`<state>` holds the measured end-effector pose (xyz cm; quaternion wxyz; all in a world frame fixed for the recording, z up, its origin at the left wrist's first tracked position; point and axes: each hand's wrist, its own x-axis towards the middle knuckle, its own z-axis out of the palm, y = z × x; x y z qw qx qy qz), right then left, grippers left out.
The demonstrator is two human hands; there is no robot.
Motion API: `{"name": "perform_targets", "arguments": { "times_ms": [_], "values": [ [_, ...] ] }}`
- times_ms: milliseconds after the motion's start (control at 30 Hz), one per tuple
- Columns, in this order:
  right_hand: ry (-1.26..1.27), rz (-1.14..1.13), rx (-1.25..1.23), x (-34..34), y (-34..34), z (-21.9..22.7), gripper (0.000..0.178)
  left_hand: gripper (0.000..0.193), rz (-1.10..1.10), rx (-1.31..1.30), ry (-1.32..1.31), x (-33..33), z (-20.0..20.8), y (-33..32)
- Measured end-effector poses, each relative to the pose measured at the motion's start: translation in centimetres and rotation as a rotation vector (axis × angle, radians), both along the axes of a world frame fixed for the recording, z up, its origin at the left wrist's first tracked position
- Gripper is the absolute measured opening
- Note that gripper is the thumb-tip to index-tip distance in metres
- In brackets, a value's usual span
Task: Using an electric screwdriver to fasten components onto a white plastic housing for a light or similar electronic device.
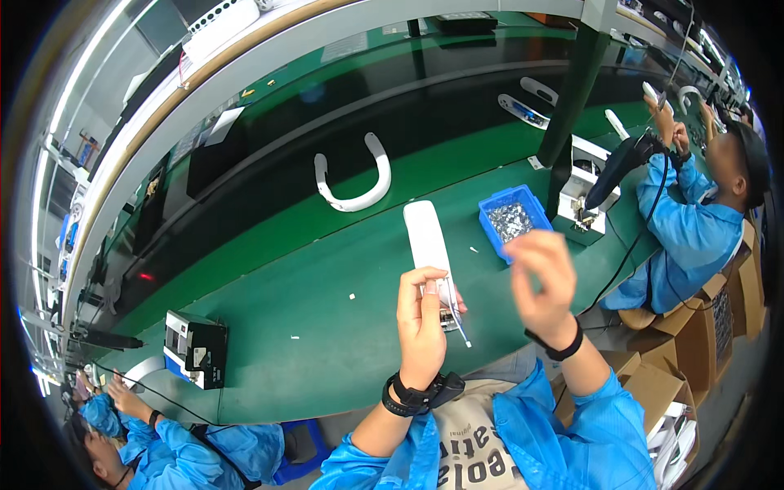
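Observation:
My left hand (422, 322) is closed on a long white curved plastic shell (424, 229), its rounded far end lying over the green bench. A thin cable with a white tip (465, 335) sticks out of the shell's near end, beside my fingers, and part of its inside is hidden by the hand. My right hand (545, 282) is raised just in front of a blue plastic bin (492, 230) full of small shiny metal parts (510, 219). Its fingers are curled but blurred, so whether something is between them cannot be told.
A white U-shaped piece (359, 202) lies toward the back. Beyond the bin stands a white box-like fixture (584, 192) with a dark powered tool (621, 167); another fixture (196, 351) is at the left. A green post (576, 90) rises there. Co-workers (694, 220) sit on both sides.

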<state>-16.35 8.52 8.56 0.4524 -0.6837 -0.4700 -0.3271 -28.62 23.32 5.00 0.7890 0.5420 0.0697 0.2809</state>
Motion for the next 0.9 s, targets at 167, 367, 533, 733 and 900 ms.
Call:
{"name": "perform_targets", "arguments": {
  "times_ms": [167, 367, 533, 733, 900],
  "values": [
    [0.357, -0.182, 0.470, 5.7, -3.9, -1.7, 0.046, 0.017, 0.045, -0.002, 0.005, 0.5, 0.0, -0.2],
    [0.200, -0.400, 0.525, 10.0, -3.7, 1.9, 0.071, 0.017, 0.080, -0.009, 0.031, 0.1, 0.6, -0.4],
    [0.252, -0.557, 0.577, 12.6, -5.8, 3.7, 0.075, 0.017, 0.074, 0.008, 0.010, -0.1, 1.1, -0.6],
    [0.549, 0.029, 0.729, 14.6, -6.8, 4.5, 0.047, 0.015, 0.018, -0.016, 0.073, 0.1, 1.6, -1.1],
    [0.589, 0.059, 0.580, 14.1, -8.8, 4.3, 0.013, 0.014, 0.068, -0.003, 0.042, 0.1, 1.5, -1.1]
  ]
}}
